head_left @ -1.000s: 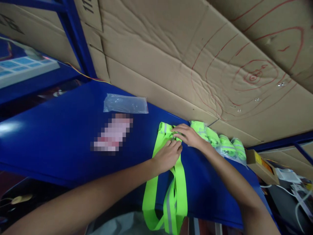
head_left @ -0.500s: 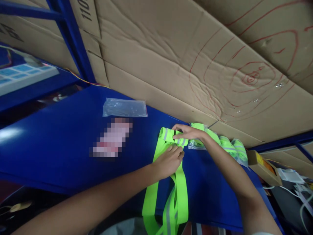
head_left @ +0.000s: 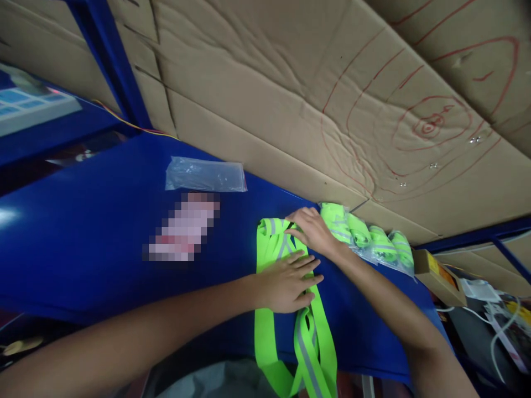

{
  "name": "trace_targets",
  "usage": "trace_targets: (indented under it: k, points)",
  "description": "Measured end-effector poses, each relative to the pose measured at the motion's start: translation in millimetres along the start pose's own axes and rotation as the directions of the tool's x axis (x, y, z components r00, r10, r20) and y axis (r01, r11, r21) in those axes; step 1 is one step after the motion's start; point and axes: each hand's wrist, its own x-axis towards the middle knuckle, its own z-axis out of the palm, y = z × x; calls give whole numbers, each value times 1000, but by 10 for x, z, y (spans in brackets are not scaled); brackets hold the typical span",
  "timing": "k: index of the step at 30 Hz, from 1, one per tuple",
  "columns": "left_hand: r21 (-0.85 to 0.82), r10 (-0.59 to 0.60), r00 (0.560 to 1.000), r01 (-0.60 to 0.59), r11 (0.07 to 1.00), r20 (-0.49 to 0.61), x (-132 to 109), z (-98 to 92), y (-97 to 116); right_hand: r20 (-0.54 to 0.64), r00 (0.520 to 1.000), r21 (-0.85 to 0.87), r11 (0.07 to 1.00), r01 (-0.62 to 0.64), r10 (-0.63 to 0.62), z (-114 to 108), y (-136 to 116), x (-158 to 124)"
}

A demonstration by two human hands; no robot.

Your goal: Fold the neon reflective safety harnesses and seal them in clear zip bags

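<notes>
A neon-green strap vest with grey reflective stripes (head_left: 274, 243) lies on the blue table (head_left: 103, 232), its lower loops hanging over the near edge. My left hand (head_left: 290, 282) lies flat on the straps, fingers stretched out and pressing down. Just beyond it, my right hand (head_left: 311, 229) rests with fingers extended on the vest's far end, holding it against the table.
Several rolled green vests in clear bags (head_left: 369, 237) line the cardboard wall (head_left: 290, 110) at the right. A clear empty plastic bag (head_left: 205, 175) lies further left. A small cardboard box (head_left: 440, 271) and white cables (head_left: 498, 320) sit past the table's right end.
The vest's far end, lifted and pinched between both hands a moment ago, now lies flat. Both hands have opened and press down on the straps.
</notes>
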Motion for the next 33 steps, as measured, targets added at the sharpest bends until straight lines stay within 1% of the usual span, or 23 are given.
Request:
trace_targets:
  k: [2, 4, 6, 8, 10, 13, 15, 18, 20, 21, 23, 25, 26, 28, 31, 33]
  points:
    - [25, 6, 999, -5, 1000, -34, -7, 22, 2, -15, 998, -70, 996, 52, -54, 83, -73, -205]
    - [41, 4, 998, -2, 999, -56, -17, 40, 10, 19, 992, -80, 989, 123, -122, 132, -142, -392]
    - [46, 0, 998, 4, 999, -68, -22, 49, 19, 43, 985, -36, 985, 170, -168, 117, -207, -518]
    - [44, 11, 997, -8, 999, -80, -22, 47, 25, 43, 988, 55, 987, 149, -152, 40, -261, -561]
    - [46, 27, 995, -22, 999, -94, -18, 41, 24, 71, 991, 178, 979, 95, -109, -65, -297, -524]
    - [39, 25, 997, -22, 999, -78, -14, 32, 13, 156, 987, 313, 950, -5, -46, -187, -302, -375]
    - [15, 12, 999, -12, 1000, -52, -16, 32, 4, 183, 983, 333, 941, -60, -2, -220, -271, -258]
    - [-21, 6, 1000, -7, 1000, -27, -20, 43, -4, 195, 980, 272, 958, -95, 42, -218, -181, -103]
    - [-31, 10, 1000, -11, 999, -8, -17, 55, -4, 264, 964, 245, 964, -104, 38, -204, -107, -16]
    - [-33, 9, 1000, -9, 999, 2, -14, 59, -4, 316, 948, 261, 959, -108, 21, -197, -71, 24]
    - [-34, 13, 1000, -12, 999, 17, -8, 54, -4, 418, 908, 338, 933, -121, -34, -185, -14, 96]
    - [-42, 31, 999, -30, 999, 17, -2, 29, -10, 463, 884, 395, 909, -132, -72, -177, 11, 149]
    - [-53, 44, 999, -43, 998, 17, -1, 9, -16, 462, 884, 402, 906, -134, -74, -175, 9, 168]
    - [-86, 62, 998, -59, 995, 29, 1, -38, -33, 424, 904, 383, 915, -128, -51, -176, -18, 188]
    - [-137, 56, 997, -47, 989, 62, -3, -92, -69, 315, 948, 319, 945, -70, -36, -176, -92, 186]
    - [-157, 49, 998, -41, 987, 48, -7, -99, -95, 233, 971, 234, 972, -3, -53, -159, -140, 160]
